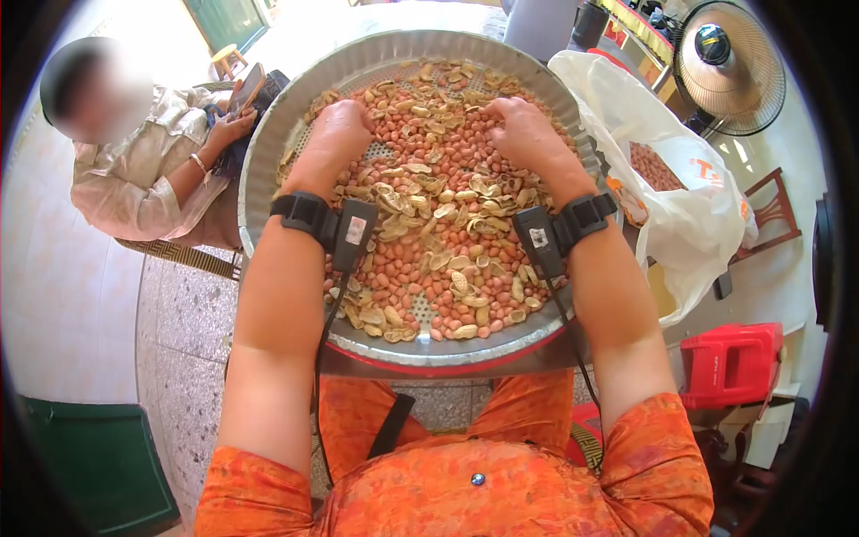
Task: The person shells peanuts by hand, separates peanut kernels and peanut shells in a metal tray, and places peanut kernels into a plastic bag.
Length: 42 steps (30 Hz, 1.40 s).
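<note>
A wide round metal tray (pixel 456 352) with a perforated bottom holds shelled peanuts (pixel 447 166) with reddish skins. Empty peanut shells (pixel 407 210) lie mixed among them, thickest across the middle and along the far side. My left hand (pixel 343 132) is over the left part of the tray, its fingers curled in at the peanuts. Opposite it, my right hand (pixel 521 134) is closed in the same way over the right part. The backs of both hands hide the fingertips, so anything between them cannot be made out.
To the right, a white plastic bag (pixel 617 116) stands open with more peanuts (pixel 653 167) inside. Behind it is a standing fan (pixel 729 67). A red plastic stool (pixel 729 367) is at lower right. On the left sits another person (pixel 161 161) holding a phone (pixel 248 89).
</note>
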Tool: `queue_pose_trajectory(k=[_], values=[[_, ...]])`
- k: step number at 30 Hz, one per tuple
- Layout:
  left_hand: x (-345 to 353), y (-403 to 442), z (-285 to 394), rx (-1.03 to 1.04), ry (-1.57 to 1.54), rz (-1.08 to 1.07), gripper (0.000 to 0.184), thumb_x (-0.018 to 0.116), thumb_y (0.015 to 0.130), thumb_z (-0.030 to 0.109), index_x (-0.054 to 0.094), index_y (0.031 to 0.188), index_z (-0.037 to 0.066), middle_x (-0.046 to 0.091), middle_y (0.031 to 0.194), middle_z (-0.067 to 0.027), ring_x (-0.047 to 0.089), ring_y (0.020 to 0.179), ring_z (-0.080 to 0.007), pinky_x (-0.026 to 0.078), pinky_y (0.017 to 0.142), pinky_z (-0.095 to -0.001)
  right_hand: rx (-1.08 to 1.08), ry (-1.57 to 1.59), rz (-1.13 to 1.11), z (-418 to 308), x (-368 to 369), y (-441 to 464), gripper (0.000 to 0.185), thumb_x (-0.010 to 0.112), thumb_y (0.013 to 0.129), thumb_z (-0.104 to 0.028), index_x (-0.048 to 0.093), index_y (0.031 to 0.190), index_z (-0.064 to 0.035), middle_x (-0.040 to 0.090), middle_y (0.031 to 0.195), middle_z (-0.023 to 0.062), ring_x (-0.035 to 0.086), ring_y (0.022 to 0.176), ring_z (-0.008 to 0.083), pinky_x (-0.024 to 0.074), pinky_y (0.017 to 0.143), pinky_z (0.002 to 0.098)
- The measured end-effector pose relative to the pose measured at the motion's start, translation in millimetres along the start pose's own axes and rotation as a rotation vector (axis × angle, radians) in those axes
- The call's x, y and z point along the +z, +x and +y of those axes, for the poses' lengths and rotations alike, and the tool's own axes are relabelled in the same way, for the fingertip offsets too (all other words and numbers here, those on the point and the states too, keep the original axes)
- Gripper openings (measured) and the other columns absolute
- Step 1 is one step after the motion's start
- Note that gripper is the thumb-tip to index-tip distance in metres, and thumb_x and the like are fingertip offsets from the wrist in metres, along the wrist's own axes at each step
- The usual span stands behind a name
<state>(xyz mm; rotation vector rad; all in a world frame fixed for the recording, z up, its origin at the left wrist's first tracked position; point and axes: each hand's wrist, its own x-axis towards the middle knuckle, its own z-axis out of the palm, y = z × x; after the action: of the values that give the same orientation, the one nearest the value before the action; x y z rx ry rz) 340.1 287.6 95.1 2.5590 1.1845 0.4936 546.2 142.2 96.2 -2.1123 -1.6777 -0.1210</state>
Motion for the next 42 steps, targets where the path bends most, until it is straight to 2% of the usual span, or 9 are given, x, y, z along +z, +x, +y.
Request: queue_pose_trajectory(k=[6, 9, 15, 21, 28, 31, 33, 36, 42], values=[[27, -14, 40, 0.449, -0.043, -0.104, 0.017, 0.057, 0.069, 0.011, 0.064, 0.083, 0.004, 0.062, 0.083, -0.0157, 0.059, 0.081, -0.0301, 0.047, 0.072, -0.0355, -0.121, 0.118, -0.227, -28, 14, -9, 0.025, 0.061, 0.071, -0.019, 0.061, 0.093, -0.0065, 0.059, 0.093, 0.0138, 0.057, 0.088, 0.028, 0.0445, 0.079, 0.0343], [22, -11, 39, 0.319, 0.029, -0.296, 0.02, 0.057, 0.069, 0.009, 0.063, 0.086, 0.004, 0.061, 0.084, -0.0166, 0.059, 0.082, -0.0301, 0.047, 0.071, -0.0363, -0.187, 0.084, -0.194, -32, 17, -11, 0.021, 0.06, 0.07, -0.016, 0.062, 0.088, -0.0049, 0.061, 0.089, 0.0142, 0.057, 0.086, 0.0275, 0.0449, 0.079, 0.0347], [0, 1, 1, 0.002, 0.003, -0.111, 0.014, 0.059, 0.069, 0.011, 0.063, 0.078, 0.001, 0.062, 0.074, -0.0126, 0.061, 0.067, -0.0212, 0.048, 0.062, -0.0319, -0.07, 0.057, -0.193, -5, 16, 3, 0.015, 0.056, 0.072, -0.009, 0.062, 0.084, -0.0013, 0.06, 0.08, 0.0152, 0.058, 0.079, 0.029, 0.0463, 0.072, 0.0351], [0, 6, 4, -0.016, -0.275, -0.095, 0.018, 0.055, 0.071, 0.012, 0.063, 0.082, 0.002, 0.063, 0.074, -0.0139, 0.062, 0.071, -0.0226, 0.048, 0.067, -0.0334, 0.3, 0.851, -0.155, -15, 0, 2, 0.018, 0.048, 0.085, -0.012, 0.057, 0.092, 0.0013, 0.058, 0.073, 0.0081, 0.055, 0.061, 0.0112, 0.0472, 0.055, 0.0237], [0, 4, 4, -0.126, -0.312, -0.154, 0.017, 0.056, 0.073, 0.015, 0.062, 0.083, 0.002, 0.062, 0.069, -0.0099, 0.06, 0.061, -0.017, 0.047, 0.059, -0.0305, 0.428, 1.46, -0.432, -17, 7, 2, 0.024, 0.044, 0.089, -0.018, 0.051, 0.1, 0.0018, 0.056, 0.081, 0.008, 0.057, 0.068, 0.0129, 0.049, 0.056, 0.0232], [2, 0, 16, -0.004, -0.308, -0.137, 0.016, 0.057, 0.078, 0.013, 0.056, 0.087, 0.0, 0.056, 0.065, -0.0028, 0.053, 0.054, -0.0086, 0.043, 0.048, -0.0232, 0.467, 1.536, -0.482, -28, 7, -1, 0.027, 0.043, 0.089, -0.023, 0.051, 0.097, 0.0016, 0.056, 0.082, 0.0102, 0.058, 0.07, 0.0172, 0.0499, 0.058, 0.0262], [0, -8, 38, 0.355, -0.615, -0.046, 0.019, 0.06, 0.076, 0.016, 0.057, 0.088, 0.0, 0.057, 0.069, -0.0034, 0.054, 0.062, -0.0078, 0.044, 0.053, -0.0217, 0.483, 1.626, -0.58, -33, 8, -3, 0.038, 0.037, 0.091, -0.034, 0.05, 0.097, 0.0024, 0.055, 0.081, 0.0113, 0.059, 0.073, 0.0188, 0.0498, 0.059, 0.0259], [-7, -17, 54, 0.352, -0.77, 0.011, 0.021, 0.063, 0.074, 0.016, 0.059, 0.087, 0.001, 0.06, 0.074, -0.0055, 0.056, 0.068, -0.0097, 0.045, 0.059, -0.0238, 0.489, 1.667, -0.648, -43, 5, -5, 0.043, 0.035, 0.091, -0.038, 0.049, 0.096, 0.0022, 0.054, 0.079, 0.01, 0.056, 0.067, 0.015, 0.0469, 0.052, 0.022], [11, -12, 26, 0.179, -0.131, -0.205, 0.014, 0.061, 0.071, 0.011, 0.062, 0.083, 0.005, 0.061, 0.078, -0.0106, 0.059, 0.072, -0.0197, 0.047, 0.064, -0.0314, 0.478, 1.672, -0.681, -31, 7, 0, 0.022, 0.044, 0.088, -0.02, 0.051, 0.092, 0.0006, 0.05, 0.07, 0.0034, 0.038, 0.048, 0.0049, 0.028, 0.035, 0.0146]])
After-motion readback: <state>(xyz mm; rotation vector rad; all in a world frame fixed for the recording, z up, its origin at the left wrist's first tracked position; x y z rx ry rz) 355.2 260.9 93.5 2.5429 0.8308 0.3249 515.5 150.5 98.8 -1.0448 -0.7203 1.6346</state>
